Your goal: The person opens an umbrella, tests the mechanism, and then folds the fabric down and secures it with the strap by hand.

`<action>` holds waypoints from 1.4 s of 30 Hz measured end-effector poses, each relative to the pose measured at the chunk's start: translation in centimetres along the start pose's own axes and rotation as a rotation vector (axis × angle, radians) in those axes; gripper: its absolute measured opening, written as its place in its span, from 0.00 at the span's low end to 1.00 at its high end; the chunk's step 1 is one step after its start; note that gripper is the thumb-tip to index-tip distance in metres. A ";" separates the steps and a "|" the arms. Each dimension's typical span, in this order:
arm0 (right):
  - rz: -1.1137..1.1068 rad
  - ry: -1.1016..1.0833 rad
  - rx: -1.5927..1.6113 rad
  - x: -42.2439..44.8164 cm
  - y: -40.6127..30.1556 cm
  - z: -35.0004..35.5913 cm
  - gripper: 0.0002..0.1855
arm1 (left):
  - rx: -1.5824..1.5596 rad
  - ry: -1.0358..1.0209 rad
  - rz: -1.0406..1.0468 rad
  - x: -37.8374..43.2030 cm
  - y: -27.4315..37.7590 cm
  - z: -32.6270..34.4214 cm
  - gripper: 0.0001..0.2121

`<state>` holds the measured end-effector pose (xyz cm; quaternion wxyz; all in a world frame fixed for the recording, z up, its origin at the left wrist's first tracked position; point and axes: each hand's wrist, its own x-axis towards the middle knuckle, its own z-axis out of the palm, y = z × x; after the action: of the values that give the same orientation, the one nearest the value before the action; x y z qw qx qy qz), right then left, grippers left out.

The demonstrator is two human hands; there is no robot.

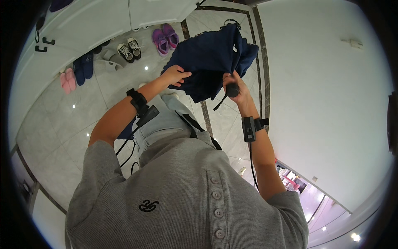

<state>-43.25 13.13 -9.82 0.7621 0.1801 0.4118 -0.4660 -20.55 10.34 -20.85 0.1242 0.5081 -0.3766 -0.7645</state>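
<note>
A navy umbrella [202,53] hangs in loose folds in front of me, its canopy partly gathered and a pale pattern along its edge. My right hand [239,88] grips its black handle [232,90], whose end points toward me. A short black wrist strap [220,102] dangles from the handle. My left hand [176,76] is at the near left side of the canopy with its fingers curled; whether cloth is pinched between them is unclear. The shaft is hidden by the fabric.
Along the white cabinet [102,21] on the left stand pink slippers [68,81], navy slippers [83,69], grey slippers [113,60], black-and-white sneakers [129,50] and purple shoes [165,39] on the tiled floor. A white wall [311,93] rises at right. Cables run from both wrist-worn devices.
</note>
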 end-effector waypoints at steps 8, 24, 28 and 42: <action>0.007 0.016 -0.122 0.0 1.0 0.7 0.14 | -0.805 -0.437 -0.030 1.6 0.9 3.1 0.08; -0.096 0.193 -0.400 2.2 2.3 -2.1 0.13 | -0.195 -0.539 -0.088 -0.6 5.3 4.9 0.11; -0.113 0.081 -0.145 2.0 1.6 -2.0 0.07 | -0.025 -0.261 0.066 0.1 3.8 -0.3 0.13; -0.092 0.024 -0.177 1.7 1.9 0.1 0.12 | -0.937 -0.247 -0.439 4.3 -2.6 5.2 0.08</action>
<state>-41.20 13.12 -11.31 0.7478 0.0984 0.4684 -0.4601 -26.50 11.98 -24.54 0.1295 0.3713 0.1086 -0.9130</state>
